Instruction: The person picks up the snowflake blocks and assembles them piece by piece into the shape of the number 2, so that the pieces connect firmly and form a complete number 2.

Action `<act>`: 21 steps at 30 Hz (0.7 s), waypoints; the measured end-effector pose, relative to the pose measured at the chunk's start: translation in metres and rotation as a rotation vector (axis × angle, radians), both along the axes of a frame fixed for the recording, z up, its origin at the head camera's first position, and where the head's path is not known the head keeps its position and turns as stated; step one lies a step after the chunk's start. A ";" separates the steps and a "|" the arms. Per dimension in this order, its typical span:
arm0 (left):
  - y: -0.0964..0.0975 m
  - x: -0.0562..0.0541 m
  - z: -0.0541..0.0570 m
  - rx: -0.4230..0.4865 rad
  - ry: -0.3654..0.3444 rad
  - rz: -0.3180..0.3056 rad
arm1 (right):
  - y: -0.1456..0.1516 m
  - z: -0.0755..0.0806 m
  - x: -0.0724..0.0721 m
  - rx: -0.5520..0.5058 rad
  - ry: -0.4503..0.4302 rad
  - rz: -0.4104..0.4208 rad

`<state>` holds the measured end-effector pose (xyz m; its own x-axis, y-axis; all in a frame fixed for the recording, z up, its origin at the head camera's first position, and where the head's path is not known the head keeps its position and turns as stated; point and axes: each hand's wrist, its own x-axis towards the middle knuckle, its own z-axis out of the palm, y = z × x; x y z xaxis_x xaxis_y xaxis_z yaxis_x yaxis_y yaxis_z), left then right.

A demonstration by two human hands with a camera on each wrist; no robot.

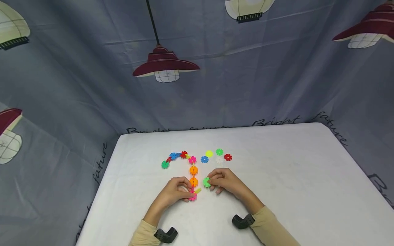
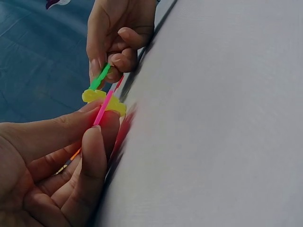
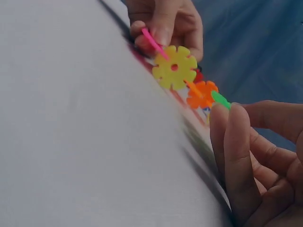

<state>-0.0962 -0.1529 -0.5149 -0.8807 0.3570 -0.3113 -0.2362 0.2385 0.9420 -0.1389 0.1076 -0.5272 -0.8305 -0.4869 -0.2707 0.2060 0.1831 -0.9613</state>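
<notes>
Between thumb and fingers, my left hand [image 1: 176,192] pinches a pink notched disc [image 1: 193,197] at the near end of a chain of interlocked snowflake discs. A yellow disc [image 3: 166,73] slots into that pink one, its round face turned to the right wrist view. Away from it runs the chain, through orange discs [image 1: 193,170] and a pink disc [image 1: 192,160], then bends left to a green disc [image 1: 165,164]. My right hand [image 1: 227,181] pinches a light green disc [image 1: 206,182] by its edge, just right of the chain. In the head view, a gap separates this green disc from the yellow one.
Beyond my right hand lie several loose discs: a blue disc [image 1: 204,159], a yellow disc [image 1: 209,153], a green disc [image 1: 219,152], a white disc [image 1: 219,160] and a red disc [image 1: 228,157]. They rest on the white tabletop [image 1: 292,177]. A grey lamp-print curtain [image 1: 215,92] hangs behind.
</notes>
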 end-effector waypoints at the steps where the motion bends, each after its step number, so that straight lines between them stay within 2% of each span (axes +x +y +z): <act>1: 0.000 0.000 0.000 -0.004 0.004 0.003 | -0.001 0.000 0.002 -0.001 -0.005 0.000; 15: 0.002 0.000 0.002 -0.062 0.076 0.012 | -0.010 0.001 0.011 -0.003 -0.035 0.001; 21: 0.003 0.001 0.002 -0.087 0.113 0.023 | -0.012 0.000 0.013 0.019 -0.002 -0.001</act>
<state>-0.0951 -0.1502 -0.5126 -0.9197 0.3122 -0.2380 -0.1358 0.3158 0.9390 -0.1263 0.0953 -0.5271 -0.8303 -0.4812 -0.2811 0.2077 0.2008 -0.9574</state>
